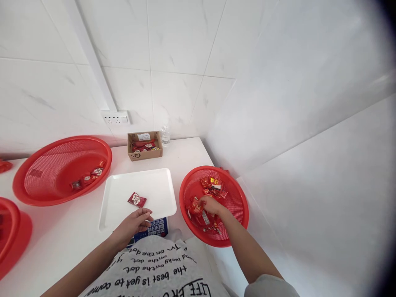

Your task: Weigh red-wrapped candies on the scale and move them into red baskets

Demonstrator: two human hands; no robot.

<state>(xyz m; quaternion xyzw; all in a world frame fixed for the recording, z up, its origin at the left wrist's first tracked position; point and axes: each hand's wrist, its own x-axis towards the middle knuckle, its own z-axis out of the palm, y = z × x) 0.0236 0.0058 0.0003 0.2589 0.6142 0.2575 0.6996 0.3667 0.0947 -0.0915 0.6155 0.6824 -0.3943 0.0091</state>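
Note:
My right hand (211, 205) reaches into the red plastic basket (238, 198) on the right. Its fingers are closed on a shiny red packet (196, 206), while several other red packets (214, 184) lie loose around it. My left hand (138, 222) hovers by the near edge of a white tray (116, 202), fingers loosely bent and apart, holding nothing. A single dark red packet (137, 200) with a white print lies on this tray, just beyond my left fingertips. Partly hidden under the tray and left hand is a blue number keypad (156, 227).
On the left stands a wide red basket (40, 165) with several packets; another red basket (12, 231) is cut off at the frame's edge. A small cardboard box (145, 155) of packets and a clear plastic bottle (166, 135) stand near the tiled wall. A wall closes the right side.

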